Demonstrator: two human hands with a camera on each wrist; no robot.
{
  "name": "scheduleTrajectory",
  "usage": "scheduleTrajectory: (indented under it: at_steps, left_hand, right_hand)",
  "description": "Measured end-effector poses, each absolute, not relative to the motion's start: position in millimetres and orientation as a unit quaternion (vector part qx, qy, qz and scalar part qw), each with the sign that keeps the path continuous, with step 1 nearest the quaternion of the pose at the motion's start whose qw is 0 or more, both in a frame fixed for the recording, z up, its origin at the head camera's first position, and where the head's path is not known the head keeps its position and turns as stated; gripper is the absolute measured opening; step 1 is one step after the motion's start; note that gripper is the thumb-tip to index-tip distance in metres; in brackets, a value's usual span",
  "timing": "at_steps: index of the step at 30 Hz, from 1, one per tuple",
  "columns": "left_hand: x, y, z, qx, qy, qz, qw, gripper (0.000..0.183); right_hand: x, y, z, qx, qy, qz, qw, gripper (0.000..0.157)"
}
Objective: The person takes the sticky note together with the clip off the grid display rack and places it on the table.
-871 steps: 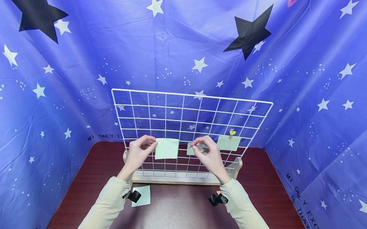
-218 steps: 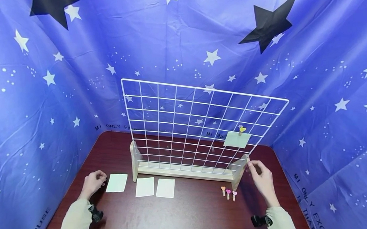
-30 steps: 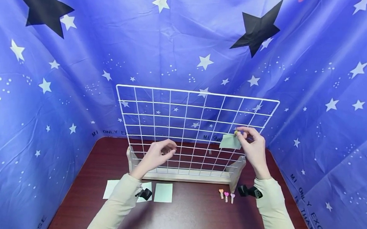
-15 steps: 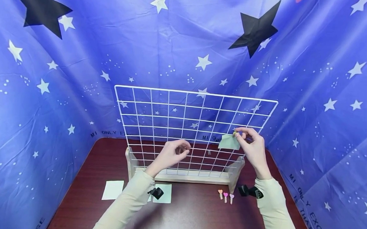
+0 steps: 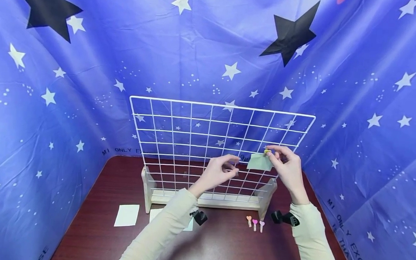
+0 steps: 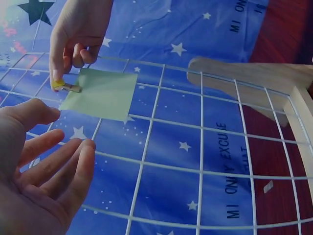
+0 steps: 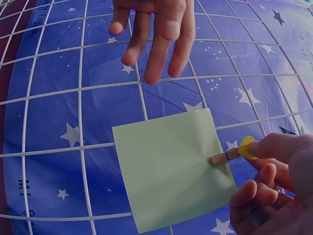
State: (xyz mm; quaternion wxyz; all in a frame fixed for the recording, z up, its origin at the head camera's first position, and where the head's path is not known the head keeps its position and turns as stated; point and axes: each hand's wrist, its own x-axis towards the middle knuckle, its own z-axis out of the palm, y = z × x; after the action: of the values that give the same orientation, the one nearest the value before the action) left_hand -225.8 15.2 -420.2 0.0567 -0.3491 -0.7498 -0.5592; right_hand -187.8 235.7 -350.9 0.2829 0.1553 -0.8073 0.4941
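Observation:
My right hand [image 5: 288, 169] pinches a small wooden clothespin [image 7: 226, 155] by its yellow heart end, between thumb and forefinger. The clothespin's tip is on the upper edge of a pale green paper square [image 7: 171, 166], which lies against the white wire grid [image 5: 200, 145] near its right side. My left hand [image 5: 220, 172] is just left of the paper, holding nothing. In the left wrist view its fingers are spread loosely, with the thumb close to the paper's corner.
Several pale paper squares lie on the dark red table at left, one of them the paper [image 5: 126, 215] furthest left; the left sleeve [image 5: 164, 229] covers part of the others. Three heart clothespins [image 5: 255, 224] lie at front right. A wooden stand [image 5: 204, 201] holds the grid upright.
Over the last second my left hand has moved right along the grid toward the hung paper. My right hand keeps its pinch on the yellow-heart clothespin.

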Motion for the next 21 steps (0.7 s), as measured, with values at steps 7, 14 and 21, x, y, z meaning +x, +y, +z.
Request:
scheduleTrajectory:
  at_steps: [7, 14, 21]
  left_hand:
    - [-224, 32, -416, -0.328, -0.754, -0.568, 0.048, 0.039]
    - [-219, 53, -418, -0.313, -0.742, -0.59, 0.065, 0.045]
    - [-219, 62, -421, -0.3, -0.731, -0.609, 0.069, 0.046]
  right_hand:
    - [-189, 235, -350, 0.16, -0.813, 0.476, 0.294, 0.019]
    - [-186, 233, -347, 0.156, -0.82, 0.473, 0.281, 0.025]
    - [-184, 230, -345, 0.148, -0.835, 0.462, 0.259, 0.027]
